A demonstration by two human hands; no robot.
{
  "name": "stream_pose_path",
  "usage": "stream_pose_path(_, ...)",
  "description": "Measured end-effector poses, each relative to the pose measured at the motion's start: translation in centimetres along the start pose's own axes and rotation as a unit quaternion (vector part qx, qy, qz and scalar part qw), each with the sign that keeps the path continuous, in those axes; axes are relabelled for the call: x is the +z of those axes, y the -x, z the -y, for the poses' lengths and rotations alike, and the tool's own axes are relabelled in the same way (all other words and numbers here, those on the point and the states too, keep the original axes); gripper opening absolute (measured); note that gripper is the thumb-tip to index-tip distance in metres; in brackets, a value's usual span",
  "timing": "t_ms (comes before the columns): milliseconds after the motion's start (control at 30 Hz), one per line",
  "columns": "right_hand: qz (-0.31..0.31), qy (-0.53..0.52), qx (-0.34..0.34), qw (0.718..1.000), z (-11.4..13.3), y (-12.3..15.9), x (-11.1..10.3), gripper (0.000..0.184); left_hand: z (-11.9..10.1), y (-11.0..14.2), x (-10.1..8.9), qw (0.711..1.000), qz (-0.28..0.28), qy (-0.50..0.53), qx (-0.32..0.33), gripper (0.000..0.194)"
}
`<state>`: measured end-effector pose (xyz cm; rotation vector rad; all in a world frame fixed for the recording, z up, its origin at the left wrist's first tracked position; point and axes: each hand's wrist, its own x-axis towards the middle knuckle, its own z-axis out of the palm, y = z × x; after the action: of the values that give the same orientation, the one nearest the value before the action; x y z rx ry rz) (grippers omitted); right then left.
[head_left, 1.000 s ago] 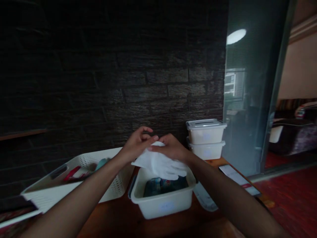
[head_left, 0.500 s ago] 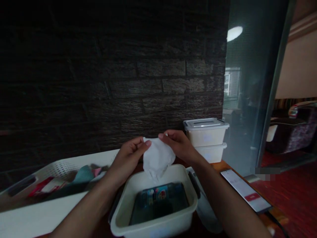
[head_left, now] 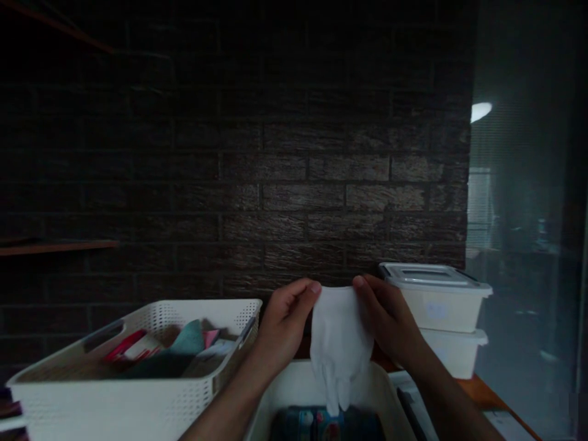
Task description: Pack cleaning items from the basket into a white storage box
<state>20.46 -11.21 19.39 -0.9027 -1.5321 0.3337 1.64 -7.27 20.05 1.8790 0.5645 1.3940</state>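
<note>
A white glove point(head_left: 340, 343) hangs fingers down between my two hands, its cuff stretched at the top. My left hand point(head_left: 287, 315) pinches the cuff's left corner between thumb and fingers. The right corner is pinched by my right hand point(head_left: 388, 315) in the same way. Below the glove stands an open white bin point(head_left: 287, 392), and in it lies a dark bottle-like item with a blue label point(head_left: 321, 425). The glove's fingertips hang in front of that label; I cannot tell if they touch it.
To the left, a white perforated basket point(head_left: 119, 398) holds a teal cloth point(head_left: 188, 343) and red-and-white packets point(head_left: 138, 346). Two lidded white boxes point(head_left: 443, 306) are stacked at the right. A phone point(head_left: 508, 422) lies near the table's right edge. Behind is a dark brick wall point(head_left: 275, 153).
The view has swung left and up. The glove, bunched before, now hangs straighter with its fingers showing. Both hands still grip its cuff, a little farther apart.
</note>
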Motion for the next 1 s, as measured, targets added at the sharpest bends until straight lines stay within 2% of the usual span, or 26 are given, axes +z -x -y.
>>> stream_pose_path(167,-0.017,0.054,-0.025,0.998,-0.9,0.3,-0.1,0.044,0.5,0.0,-0.4,1.000,-0.027,-0.002,0.007,0.039)
stream_pose_path(367,-0.127,0.080,-0.062,0.987,-1.0,0.0,-1.0,0.043,0.3,0.4,-0.7,0.995,-0.073,-0.058,0.047,0.040)
stream_pose_path(433,-0.123,0.076,-0.063,0.987,-1.0,0.2,-0.7,0.044,0.1,0.7,-0.3,0.993,-0.080,-0.072,0.041,0.038)
stream_pose_path(600,-0.035,0.054,-0.027,0.998,-0.5,1.4,0.8,0.040,-0.6,1.7,0.6,0.991,-0.094,-0.084,0.041,0.035)
stream_pose_path(667,-0.019,0.038,-0.018,0.999,0.0,1.9,1.3,0.039,-0.8,2.0,0.6,0.991,-0.094,-0.086,0.045,0.035)
stream_pose_path(833,-0.064,0.013,-0.017,0.998,1.1,2.6,2.0,0.042,-0.5,2.6,0.8,0.981,-0.111,-0.149,0.053,0.040)
stream_pose_path(1000,-0.120,0.080,-0.045,0.989,0.8,1.9,1.2,0.044,-0.6,2.8,0.7,0.976,-0.143,-0.144,0.079,0.041)
